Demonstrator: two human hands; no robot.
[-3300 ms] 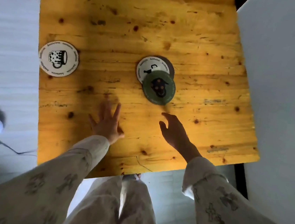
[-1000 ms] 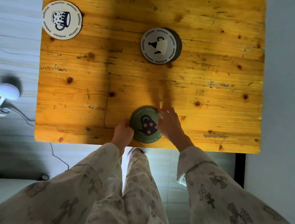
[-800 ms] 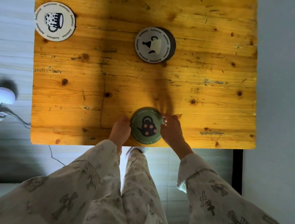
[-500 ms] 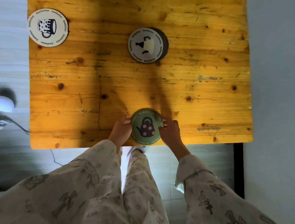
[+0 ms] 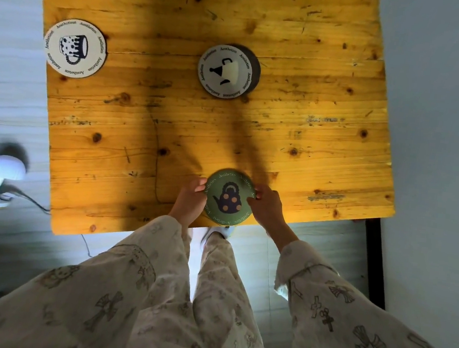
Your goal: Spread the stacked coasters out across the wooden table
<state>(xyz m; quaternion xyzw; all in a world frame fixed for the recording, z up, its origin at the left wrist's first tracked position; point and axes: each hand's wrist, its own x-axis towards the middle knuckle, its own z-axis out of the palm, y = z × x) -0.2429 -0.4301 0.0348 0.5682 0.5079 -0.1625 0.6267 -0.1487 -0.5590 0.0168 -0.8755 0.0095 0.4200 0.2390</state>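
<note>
Green coaster (image 5: 229, 197) at the near edge of the table (image 5: 297, 141), about mid-width, lying flat or nearly so. Left hand (image 5: 189, 198) pinches its left rim, right hand (image 5: 267, 205) its right rim; hands apart, the coaster between them. Rim text reads "Aesthetics", repeated round the edge. The print is a dark kettle with pale dots: handle toward the far side, spout to the left.

White coaster (image 5: 75, 48) at the far left, beside the table's left edge. Same "Aesthetics" ring; the mug print lies on its side, mouth to the right.

Second white coaster (image 5: 225, 71) mid-table, far side, sits on a dark coaster (image 5: 255, 65) offset right, only a crescent showing. "Aesthetics" again; its print is a pale cup shape, turned sideways.

Lamp (image 5: 0, 176) on the floor to the left.
</note>
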